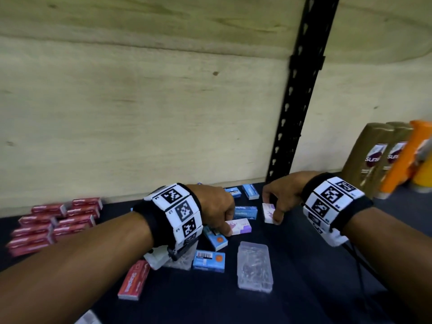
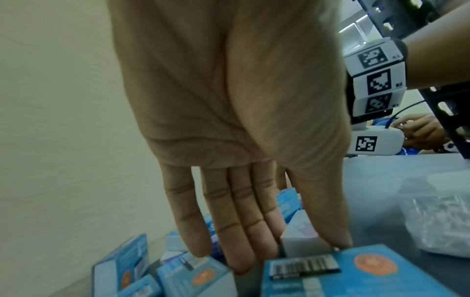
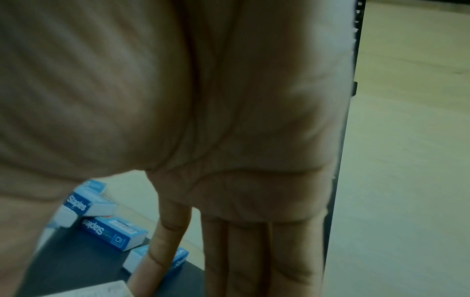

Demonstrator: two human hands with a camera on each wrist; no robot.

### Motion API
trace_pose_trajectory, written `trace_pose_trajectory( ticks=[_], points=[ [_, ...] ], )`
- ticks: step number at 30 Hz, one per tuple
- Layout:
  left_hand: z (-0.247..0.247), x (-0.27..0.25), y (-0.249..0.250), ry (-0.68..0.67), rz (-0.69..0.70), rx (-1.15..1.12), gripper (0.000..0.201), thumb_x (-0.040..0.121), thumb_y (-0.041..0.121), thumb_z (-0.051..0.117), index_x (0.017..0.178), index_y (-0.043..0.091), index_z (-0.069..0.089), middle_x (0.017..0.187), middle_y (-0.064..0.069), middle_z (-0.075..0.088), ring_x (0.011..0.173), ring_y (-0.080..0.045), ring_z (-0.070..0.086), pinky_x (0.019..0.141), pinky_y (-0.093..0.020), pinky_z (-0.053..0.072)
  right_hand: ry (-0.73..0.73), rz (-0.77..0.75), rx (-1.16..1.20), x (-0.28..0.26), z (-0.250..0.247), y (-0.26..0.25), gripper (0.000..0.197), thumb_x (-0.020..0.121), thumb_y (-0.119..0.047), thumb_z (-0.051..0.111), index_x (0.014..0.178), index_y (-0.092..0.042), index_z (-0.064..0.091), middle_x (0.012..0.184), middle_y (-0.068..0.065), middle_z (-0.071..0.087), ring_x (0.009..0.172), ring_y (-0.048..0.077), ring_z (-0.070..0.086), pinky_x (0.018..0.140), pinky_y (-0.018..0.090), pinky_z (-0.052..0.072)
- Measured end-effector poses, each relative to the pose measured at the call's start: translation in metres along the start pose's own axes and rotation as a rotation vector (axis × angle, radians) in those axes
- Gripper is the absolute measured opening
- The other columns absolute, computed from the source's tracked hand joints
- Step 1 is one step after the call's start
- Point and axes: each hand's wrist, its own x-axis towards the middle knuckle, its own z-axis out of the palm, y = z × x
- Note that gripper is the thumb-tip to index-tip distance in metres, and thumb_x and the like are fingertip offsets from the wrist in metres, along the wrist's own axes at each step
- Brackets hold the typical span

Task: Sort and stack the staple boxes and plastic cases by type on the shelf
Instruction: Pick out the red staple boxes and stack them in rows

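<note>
On the dark shelf [image 1: 304,288], my left hand [image 1: 223,222] pinches a white and purple box [image 1: 239,226] lying flat among blue staple boxes [image 1: 246,212]. In the left wrist view that box [image 2: 300,240] sits between thumb and fingers [image 2: 241,231], beside a blue box [image 2: 356,275]. My right hand [image 1: 272,210] pinches a second white and purple box [image 1: 268,213], whose corner [image 3: 101,289] shows low in the right wrist view. A clear plastic case [image 1: 254,265] lies in front. Red staple boxes [image 1: 53,223] are stacked at the left.
A lone red box [image 1: 134,280] lies near the front, another clear case [image 1: 177,261] partly under my left wrist. Gold shampoo bottles [image 1: 374,160] and an orange bottle [image 1: 406,157] stand at right. A black upright post [image 1: 297,97] and plywood back wall bound the shelf.
</note>
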Motion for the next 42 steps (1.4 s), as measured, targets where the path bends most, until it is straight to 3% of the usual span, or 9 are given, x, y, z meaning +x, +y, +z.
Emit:
trace_pose_trajectory(
  ticks=[4, 11, 15, 21, 25, 28, 33, 38, 42],
  points=[
    [-0.005, -0.013, -0.012, 0.034, -0.015, -0.048, 0.043, 0.084, 0.049, 0.069, 0.117, 0.023, 0.062, 0.109, 0.009, 0.066, 0.096, -0.012, 0.062, 0.082, -0.028, 0.05, 0.035, 0.016, 0.045, -0.009, -0.008, -0.001, 0.067, 0.077, -0.032, 0.082, 0.136, -0.024, 0.05, 0.133, 0.001, 0.054, 0.103, 0.017, 0.051, 0.086, 0.027, 0.045],
    [-0.016, -0.072, -0.055, 0.095, -0.152, -0.089, 0.042, 0.083, 0.048, 0.07, 0.118, 0.025, 0.061, 0.111, 0.009, 0.064, 0.097, -0.013, 0.06, 0.082, -0.027, 0.047, 0.161, -0.098, 0.05, -0.024, -0.036, -0.042, 0.052, 0.08, -0.035, 0.079, 0.127, -0.03, 0.057, 0.132, -0.004, 0.055, 0.114, 0.02, 0.056, 0.1, 0.035, 0.047],
    [-0.009, -0.122, -0.088, 0.113, -0.286, -0.087, 0.041, 0.082, 0.05, 0.07, 0.115, 0.025, 0.063, 0.106, 0.011, 0.066, 0.091, -0.011, 0.06, 0.08, -0.025, 0.046, 0.191, -0.263, -0.031, -0.03, -0.051, -0.1, 0.049, 0.086, -0.039, 0.074, 0.129, -0.03, 0.055, 0.137, -0.001, 0.052, 0.112, 0.02, 0.055, 0.094, 0.032, 0.044],
    [0.018, -0.204, -0.125, 0.13, -0.489, -0.117, 0.039, 0.083, 0.049, 0.069, 0.114, 0.027, 0.063, 0.102, 0.013, 0.061, 0.095, -0.01, 0.058, 0.086, -0.027, 0.046, 0.206, -0.483, -0.106, -0.034, -0.063, -0.196, 0.044, 0.086, -0.038, 0.073, 0.126, -0.03, 0.057, 0.129, -0.002, 0.058, 0.103, 0.019, 0.059, 0.079, 0.03, 0.048],
    [0.041, -0.256, -0.142, 0.129, -0.604, -0.193, 0.03, 0.084, 0.046, 0.07, 0.106, 0.026, 0.067, 0.099, 0.012, 0.067, 0.092, -0.009, 0.06, 0.083, -0.026, 0.048, 0.212, -0.613, -0.162, -0.042, -0.068, -0.257, 0.043, 0.084, -0.039, 0.074, 0.123, -0.029, 0.059, 0.123, -0.003, 0.061, 0.101, 0.019, 0.059, 0.094, 0.037, 0.05],
    [0.055, -0.283, -0.15, 0.12, -0.675, -0.24, 0.03, 0.083, 0.045, 0.071, 0.106, 0.025, 0.067, 0.1, 0.009, 0.067, 0.094, -0.011, 0.062, 0.09, -0.03, 0.05, 0.196, -0.686, -0.176, -0.047, -0.067, -0.291, 0.044, 0.083, -0.038, 0.076, 0.122, -0.028, 0.059, 0.117, -0.002, 0.064, 0.102, 0.02, 0.061, 0.092, 0.034, 0.05],
    [0.082, -0.31, -0.154, 0.014, -0.736, -0.275, 0.038, 0.081, 0.045, 0.073, 0.112, 0.024, 0.064, 0.105, 0.01, 0.065, 0.096, -0.009, 0.059, 0.089, -0.027, 0.049, 0.105, -0.78, -0.216, -0.054, -0.056, -0.336, 0.058, 0.079, -0.036, 0.08, 0.13, -0.029, 0.054, 0.12, -0.003, 0.062, 0.101, 0.017, 0.059, 0.095, 0.035, 0.049],
    [0.1, -0.315, -0.149, -0.04, -0.749, -0.258, 0.045, 0.08, 0.046, 0.074, 0.118, 0.026, 0.061, 0.113, 0.008, 0.065, 0.098, -0.01, 0.058, 0.089, -0.026, 0.048, 0.05, -0.828, -0.299, -0.056, -0.044, -0.362, 0.079, 0.076, -0.032, 0.083, 0.143, -0.032, 0.041, 0.127, -0.004, 0.06, 0.099, 0.013, 0.053, 0.088, 0.029, 0.044],
    [0.103, -0.31, -0.145, -0.058, -0.728, -0.175, 0.041, 0.079, 0.046, 0.074, 0.113, 0.029, 0.061, 0.11, 0.008, 0.064, 0.097, -0.013, 0.059, 0.087, -0.032, 0.05, 0.065, -0.812, -0.339, -0.055, -0.041, -0.371, 0.075, 0.074, -0.029, 0.085, 0.139, -0.03, 0.046, 0.124, -0.004, 0.059, 0.099, 0.014, 0.053, 0.088, 0.032, 0.047]
  ],
)
